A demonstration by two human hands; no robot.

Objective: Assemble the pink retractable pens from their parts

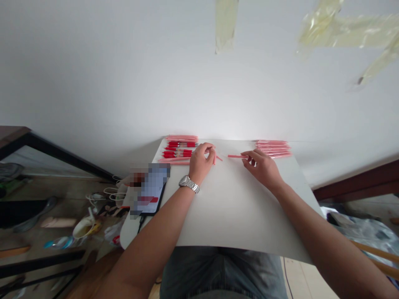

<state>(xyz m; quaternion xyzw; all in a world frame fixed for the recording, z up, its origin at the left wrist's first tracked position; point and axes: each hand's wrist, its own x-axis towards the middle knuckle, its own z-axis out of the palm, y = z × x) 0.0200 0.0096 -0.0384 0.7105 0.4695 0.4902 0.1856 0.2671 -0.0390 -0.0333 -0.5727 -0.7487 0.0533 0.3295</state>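
Observation:
My right hand (262,166) pinches one end of a slim pink stick (235,156), which points left over the white table. Across from it, my left hand (201,162), with a metal watch (188,183) at the wrist, is closed with thumb and fingertips together. A small pink piece (215,160) shows at those fingertips, and a short pink bit (220,158) is just right of them. Red pens (179,154) lie in a group left of my left hand, partly covered by it. On the right lies a row of pink sticks (272,148) in what looks like clear wrapping.
More pink sticks (182,138) lie at the table's back left, against the wall. A phone (152,191) with a blurred screen and a cable rests at the left edge of the table (230,216). Below left, a cup (83,228) and clutter stand on the floor.

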